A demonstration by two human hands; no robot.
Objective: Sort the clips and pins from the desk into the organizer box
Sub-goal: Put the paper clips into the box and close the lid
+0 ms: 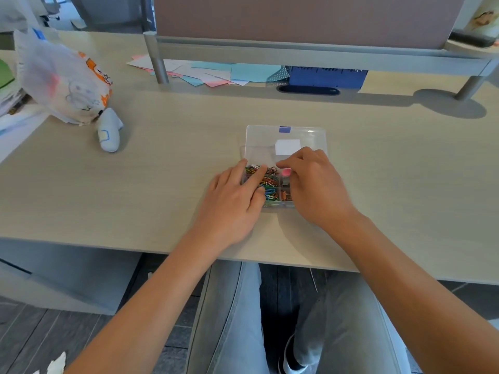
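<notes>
Head view: left hand [232, 201] presses open fingers on paper clips [267, 184]; right hand [313, 182] pinches a pink clip [286, 172] (a slip could mix compartments) over organizer box [286, 130].

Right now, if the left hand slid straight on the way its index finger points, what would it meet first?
The left hand points up and to the right, across the coloured paper clips its fingers already rest on. Straight on, it would probably meet the right hand's fingertips over the organizer box, though depth there is unclear.
</notes>
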